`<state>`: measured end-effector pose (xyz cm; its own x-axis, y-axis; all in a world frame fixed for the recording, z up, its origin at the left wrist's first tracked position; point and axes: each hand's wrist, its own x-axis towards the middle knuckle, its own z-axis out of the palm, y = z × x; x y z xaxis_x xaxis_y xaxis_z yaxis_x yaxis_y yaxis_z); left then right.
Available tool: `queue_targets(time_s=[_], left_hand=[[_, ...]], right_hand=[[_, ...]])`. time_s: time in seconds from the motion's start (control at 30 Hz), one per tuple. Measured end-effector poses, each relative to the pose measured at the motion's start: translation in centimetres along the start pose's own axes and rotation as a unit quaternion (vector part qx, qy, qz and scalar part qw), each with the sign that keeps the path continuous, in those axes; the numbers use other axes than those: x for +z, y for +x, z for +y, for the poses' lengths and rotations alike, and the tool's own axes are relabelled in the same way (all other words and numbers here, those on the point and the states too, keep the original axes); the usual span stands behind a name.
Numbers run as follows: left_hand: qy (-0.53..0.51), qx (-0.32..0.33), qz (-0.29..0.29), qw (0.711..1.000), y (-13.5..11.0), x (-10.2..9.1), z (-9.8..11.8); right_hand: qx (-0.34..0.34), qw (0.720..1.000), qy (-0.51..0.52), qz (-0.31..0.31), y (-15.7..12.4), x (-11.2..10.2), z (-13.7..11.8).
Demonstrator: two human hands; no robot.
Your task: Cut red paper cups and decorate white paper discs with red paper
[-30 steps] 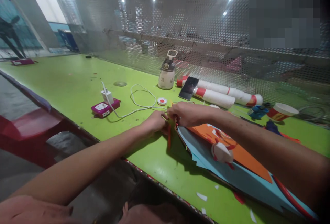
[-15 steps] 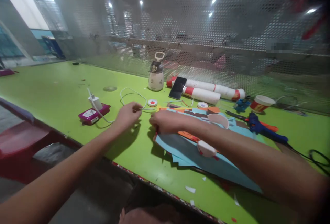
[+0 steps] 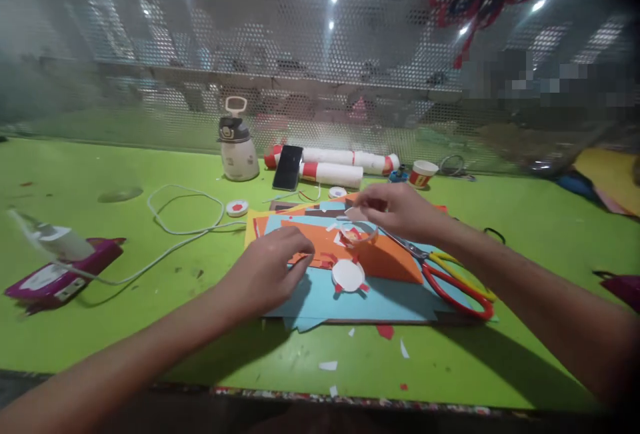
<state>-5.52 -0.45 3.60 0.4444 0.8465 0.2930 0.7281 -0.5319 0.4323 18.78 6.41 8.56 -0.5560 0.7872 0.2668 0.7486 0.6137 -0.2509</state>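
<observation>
a: what's just changed?
b: the left hand [image 3: 267,267] has come over the lower left of the paper stack [image 3: 393,261], mid-frame; thumb and fingers loosely parted, nothing visible held.
a: and the right hand [image 3: 395,211]?
b: shifted to the stack's upper part, fingertips nearly together by a pale piece [image 3: 352,214]; can't tell if they grip it. so both hands now attend to the stack.

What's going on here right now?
Someone is doing papercraft over stacked colored paper. The right hand seems to pinch a small white piece; the left hand hovers above the sheets, apparently holding nothing. A white disc with red bits around its edge lies between them and the scissors.
</observation>
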Motion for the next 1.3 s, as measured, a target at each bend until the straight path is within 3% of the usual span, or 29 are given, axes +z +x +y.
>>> queue_targets(time_s=[0.1,0.23,0.53,0.77,1.07,1.2,1.3], left_hand=[[0.028,0.003,-0.059,0.998,1.4,1.4,-0.8],[0.048,0.003,-0.118,0.992,2.7,1.8,-2.4],[0.024,-0.028,-0.215,0.976,4.6,2.6,-4.1],[0.010,-0.031,-0.201,0.979,3.8,2.6,-4.2],[-0.063,-0.078,-0.204,0.974,3.7,2.2,-4.8],[-0.070,-0.079,-0.159,0.982,4.1,-0.2,-4.8],[-0.065,-0.048,-0.138,0.987,4.4,-2.7,-3.6]], right_hand=[[0.033,0.999,0.027,-0.012,-3.3,1.2,1.5],[0.042,0.997,0.069,-0.021,-6.4,2.7,1.3],[-0.008,0.986,0.158,-0.056,-8.9,3.4,-0.5],[0.009,0.980,0.177,-0.091,-9.4,3.7,-0.7],[0.028,0.974,0.218,-0.050,-9.2,4.4,-0.1],[0.032,0.974,0.222,-0.003,-8.6,4.2,0.2],[0.029,0.978,0.205,0.034,-7.7,2.9,-0.1]])
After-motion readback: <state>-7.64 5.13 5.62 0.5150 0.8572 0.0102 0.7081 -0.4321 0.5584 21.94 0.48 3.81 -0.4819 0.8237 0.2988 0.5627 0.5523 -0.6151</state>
